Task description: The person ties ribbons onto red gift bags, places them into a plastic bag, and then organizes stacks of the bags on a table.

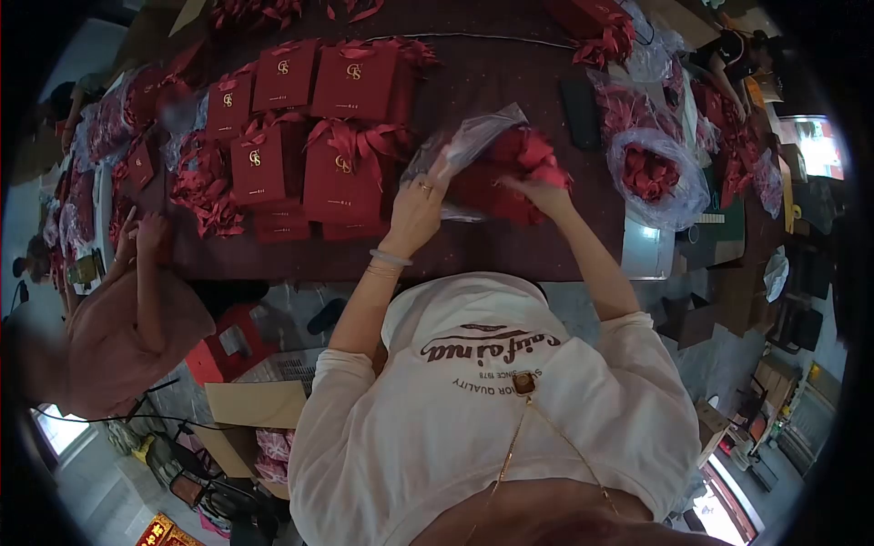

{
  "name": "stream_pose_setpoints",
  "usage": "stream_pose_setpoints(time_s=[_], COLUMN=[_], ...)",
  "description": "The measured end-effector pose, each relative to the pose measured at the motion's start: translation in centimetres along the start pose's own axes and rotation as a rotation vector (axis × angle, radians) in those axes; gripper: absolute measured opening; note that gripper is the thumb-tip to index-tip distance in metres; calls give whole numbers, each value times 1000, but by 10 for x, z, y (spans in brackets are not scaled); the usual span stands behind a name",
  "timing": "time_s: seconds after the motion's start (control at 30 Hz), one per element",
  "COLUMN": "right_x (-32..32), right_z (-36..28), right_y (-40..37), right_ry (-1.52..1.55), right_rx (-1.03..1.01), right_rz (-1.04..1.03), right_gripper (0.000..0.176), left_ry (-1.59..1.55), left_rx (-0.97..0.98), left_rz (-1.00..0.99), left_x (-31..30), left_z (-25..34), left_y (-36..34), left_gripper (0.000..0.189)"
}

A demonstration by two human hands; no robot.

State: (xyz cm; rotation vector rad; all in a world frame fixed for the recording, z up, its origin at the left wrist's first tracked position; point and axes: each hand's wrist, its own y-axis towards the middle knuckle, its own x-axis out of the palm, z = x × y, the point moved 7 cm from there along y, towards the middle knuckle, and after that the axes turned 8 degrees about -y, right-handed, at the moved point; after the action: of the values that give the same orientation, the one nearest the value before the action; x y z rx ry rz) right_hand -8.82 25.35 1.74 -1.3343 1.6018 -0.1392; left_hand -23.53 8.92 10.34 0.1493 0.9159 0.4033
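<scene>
My left hand, with a ring and bracelets, is closed on the edge of a clear plastic bag, which is raised and partly blurred. Just to the right, my right hand is at the near side of red paper gift bags with red ribbons. Motion smears its fingers, so their grip is not clear. The plastic lies around or over part of these bags; how far they are inside it I cannot make out. To the left, stacks of red gift bags with gold lettering lie beside my left hand.
A dark table spans the front. On the right are an open plastic bag of red ribbons, a dark case and a metallic sheet. A co-worker sits at the left. A cardboard box stands below.
</scene>
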Motion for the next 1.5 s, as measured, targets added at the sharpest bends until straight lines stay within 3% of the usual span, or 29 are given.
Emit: stream_pose_setpoints(time_s=[0.03,0.1,0.13,0.17,0.27,0.33,0.4,0.53,0.6,0.63,0.73,0.8,0.87,0.97,1.03,1.07,1.13,1.17,1.27,1.3,1.33,1.4,1.47,1.5], right_x=[-8,-49,-62,-63,-84,-82,-71,-49,-42,-37,-26,-29,-30,-29,-24,-20,-9,-7,-7,-6,-5,-6,-7,-4], right_z=[-9,-25,-26,-12,-24,-31,-40,-39,-43,-40,-16,0,31,77,83,80,83,85,80,82,81,75,73,77], right_y=[-8,-26,-31,-24,-37,-41,-28,22,43,55,74,72,54,3,-37,-57,-71,-73,-76,-74,-73,-78,-76,-73], right_ry=[6,597,891,917,898,937,956,930,903,903,829,921,913,909,908,877,912,913,866,892,917,957,989,1025], right_rx=[3,-5,-12,-17,-107,16,31,-13,-27,-36,75,59,108,182,218,255,220,228,163,182,200,190,183,170], right_rz=[0,244,366,351,296,238,6,-78,-103,-106,21,94,149,254,306,329,453,463,512,502,490,450,411,417], right_gripper=[52,25,18,20,26,29,34,41,43,43,44,46,43,38,36,36,32,32,30,29,28,29,31,32], left_ry=[96,50,-38,-126,-253,-329,-402,-620,-616,-608,-170,-203,-247,-252,-54,-68,130,121,-214,-140,-134,310,462,478], left_rx=[167,197,-6,-211,-241,-270,-208,-283,-261,-260,-172,-251,-326,-219,-470,-467,-291,-283,527,483,487,-108,-227,-214], left_rz=[-42,27,16,6,-54,-118,-101,-89,-13,-10,55,104,139,156,-55,-65,234,229,236,98,94,-391,-242,-312], left_x=[2,-7,-14,-16,6,15,15,4,4,6,-1,3,6,1,1,9,0,5,10,21,27,88,86,92], left_z=[12,23,17,6,-19,-24,-19,-21,-38,-40,-15,-12,-14,3,12,16,32,36,101,109,101,24,-11,-22], left_y=[-4,-1,7,7,6,12,20,26,22,19,15,8,1,3,11,11,21,23,17,21,22,25,26,25], left_gripper=[71,73,78,84,96,101,112,120,101,101,91,89,88,83,76,76,73,73,41,23,23,25,27,28])
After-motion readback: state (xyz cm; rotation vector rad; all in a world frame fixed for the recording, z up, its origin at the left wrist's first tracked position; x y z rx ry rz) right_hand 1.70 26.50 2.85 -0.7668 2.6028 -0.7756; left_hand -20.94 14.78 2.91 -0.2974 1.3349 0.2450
